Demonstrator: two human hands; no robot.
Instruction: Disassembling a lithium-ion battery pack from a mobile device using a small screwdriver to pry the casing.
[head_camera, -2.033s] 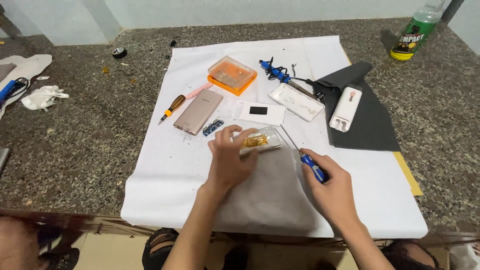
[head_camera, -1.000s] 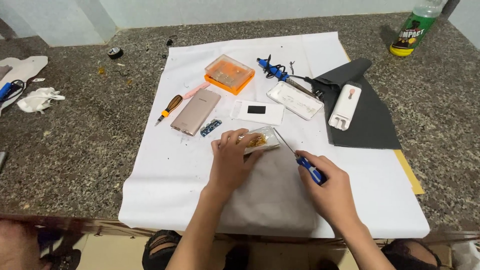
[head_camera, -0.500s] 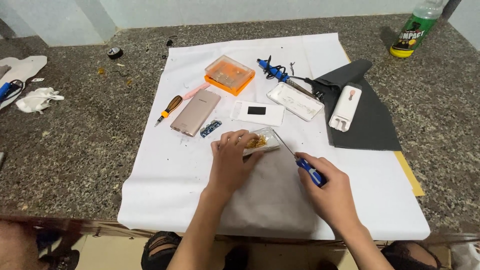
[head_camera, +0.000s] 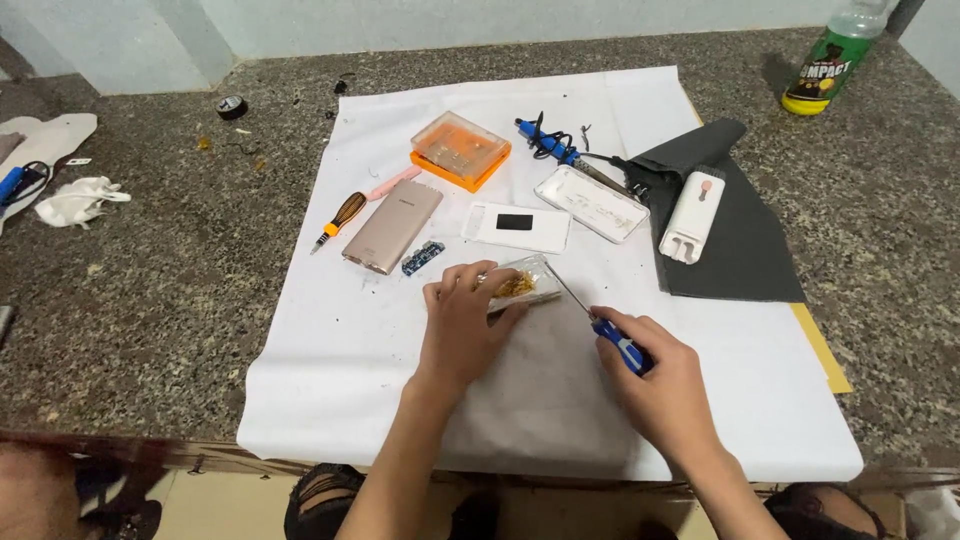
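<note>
My left hand (head_camera: 462, 327) presses down on a small clear plastic part (head_camera: 522, 283) with yellow-brown material inside, lying on the white paper sheet (head_camera: 330, 330). My right hand (head_camera: 665, 385) grips a blue-handled screwdriver (head_camera: 622, 345); its thin shaft points up-left and its tip touches the right end of the clear part. Both hands rest over a grey patch on the paper near the front edge.
Behind the hands lie a rose-gold power bank casing (head_camera: 393, 226), a small blue circuit board (head_camera: 423, 257), a white cover (head_camera: 516, 226), a clear tray (head_camera: 590, 203), an orange screw box (head_camera: 460, 150), an orange-handled screwdriver (head_camera: 338, 220), a soldering iron (head_camera: 548, 142), a white device (head_camera: 693, 215) on a black cloth (head_camera: 740, 240) and a green bottle (head_camera: 832, 62).
Both hands have held their places on the clear part; the screwdriver tip has shifted slightly toward the part's right end. The camera view has drifted a little.
</note>
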